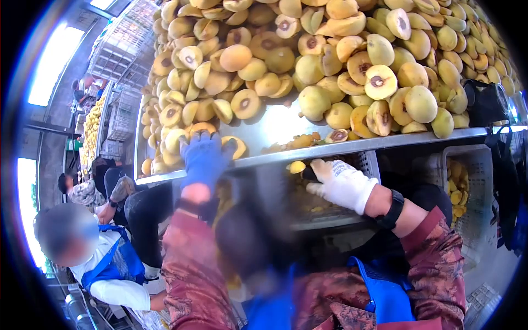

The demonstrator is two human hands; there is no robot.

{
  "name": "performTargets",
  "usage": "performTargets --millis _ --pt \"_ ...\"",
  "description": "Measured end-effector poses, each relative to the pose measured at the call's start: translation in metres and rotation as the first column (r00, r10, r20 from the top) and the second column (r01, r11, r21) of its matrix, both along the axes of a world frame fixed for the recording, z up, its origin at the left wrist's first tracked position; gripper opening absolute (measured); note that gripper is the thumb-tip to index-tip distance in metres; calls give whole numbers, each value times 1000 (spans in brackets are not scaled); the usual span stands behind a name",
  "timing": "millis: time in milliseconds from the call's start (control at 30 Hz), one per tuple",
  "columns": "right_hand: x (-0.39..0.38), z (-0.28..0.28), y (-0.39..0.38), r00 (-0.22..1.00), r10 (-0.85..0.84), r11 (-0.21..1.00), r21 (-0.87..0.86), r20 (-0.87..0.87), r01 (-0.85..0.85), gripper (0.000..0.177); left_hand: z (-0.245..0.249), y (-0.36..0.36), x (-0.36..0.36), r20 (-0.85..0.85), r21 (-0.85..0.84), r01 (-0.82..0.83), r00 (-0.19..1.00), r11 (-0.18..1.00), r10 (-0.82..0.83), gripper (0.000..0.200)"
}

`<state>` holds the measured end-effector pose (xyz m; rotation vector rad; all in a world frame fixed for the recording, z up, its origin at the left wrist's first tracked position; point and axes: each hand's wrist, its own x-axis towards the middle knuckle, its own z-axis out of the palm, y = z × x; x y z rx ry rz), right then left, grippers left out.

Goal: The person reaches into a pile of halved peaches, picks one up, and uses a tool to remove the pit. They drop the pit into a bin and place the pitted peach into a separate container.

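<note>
Halved yellow peaches, several with the stone still in, are heaped on a metal table. My left hand, in a blue glove, reaches over the near rim with its fingers spread onto a peach half. Another half lies beside its thumb. My right hand, in a white glove, is below the rim, closed around a small dark tool whose kind I cannot make out. A yellow piece of fruit is at the tool's far end. Part of the tool is hidden by my fingers.
Beneath the rim stands a crate holding fruit bits. A pale crate with yellow fruit is at the right. A co-worker in a blue apron sits at the left. Stacked crates and another fruit-covered table are beyond.
</note>
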<state>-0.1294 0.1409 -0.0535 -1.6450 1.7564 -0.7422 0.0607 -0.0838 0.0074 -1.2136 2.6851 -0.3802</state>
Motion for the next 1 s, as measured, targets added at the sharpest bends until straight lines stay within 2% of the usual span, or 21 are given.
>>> performTargets --millis 33,100,167,200,233,267,300,333,400,467,500,600,633,667,733,800,833,867,900,967,1000 --pt "-1 5 1 999 -18 988 157 36 12 41 -3 -4 0 -7 58 7 1000 998 -7 54" --pt "0 15 2 995 -2 994 110 99 -9 41 2 -3 -8 13 187 -14 1000 982 12 50" --pt "4 15 4 999 -14 1000 29 45 13 37 -8 -1 -5 -314 406 66 947 911 71 45" --pt "5 14 5 999 31 995 100 -33 -28 36 -16 0 -2 -459 495 132 879 859 129 43" --pt "6 12 5 991 75 984 171 -110 -55 34 -32 -7 1 -543 331 294 836 897 -73 47" --pt "6 9 4 975 122 968 241 -186 -76 33 -30 -6 -5 -614 382 290 789 877 7 47" --pt "8 4 10 978 119 993 35 -170 -114 30 -28 -4 -9 -672 434 284 734 855 97 48" --pt "7 2 11 982 85 996 28 -167 -82 30 -25 -2 -11 -717 485 280 670 829 193 48" --pt "5 26 10 988 15 1000 13 -154 -13 30 -8 1 -11 -726 655 356 540 666 426 48" --pt "-2 35 5 994 -91 989 -113 66 98 28 17 20 -15 -642 754 475 384 454 664 46" --pt "-6 38 2 984 -116 978 -155 137 137 32 24 37 -22 -632 729 547 308 411 711 50" --pt "-10 52 -3 926 -193 947 -185 324 262 44 28 65 -29 -535 721 638 263 271 803 54" --pt "-9 52 -5 913 -199 932 -219 355 288 45 25 68 -30 -528 723 652 307 229 792 56" --pt "-7 52 -7 900 -203 916 -251 386 314 46 23 73 -33 -558 718 642 298 270 775 54" --pt "-4 58 -10 760 -267 932 -40 593 359 43 20 86 -42 -617 702 621 285 350 734 49" --pt "-1 65 -14 568 -348 923 167 746 346 41 17 97 -49 -666 641 646 200 415 718 44" --pt "-2 63 -18 385 -326 927 212 864 310 37 15 102 -52 -679 590 677 120 440 724 42" --pt "1 63 -21 340 -318 927 216 885 306 35 14 108 -55 -685 538 702 40 467 728 43" --pt "6 63 -24 296 -310 928 220 904 299 34 20 121 -64 -712 529 688 41 497 701 51" --pt "13 66 -24 234 -338 931 287 911 227 31 -13 113 -59 -594 598 664 -11 450 805 54" --pt "15 66 -23 303 -371 927 334 878 169 35 -16 113 -62 -517 601 691 -48 402 855 57"
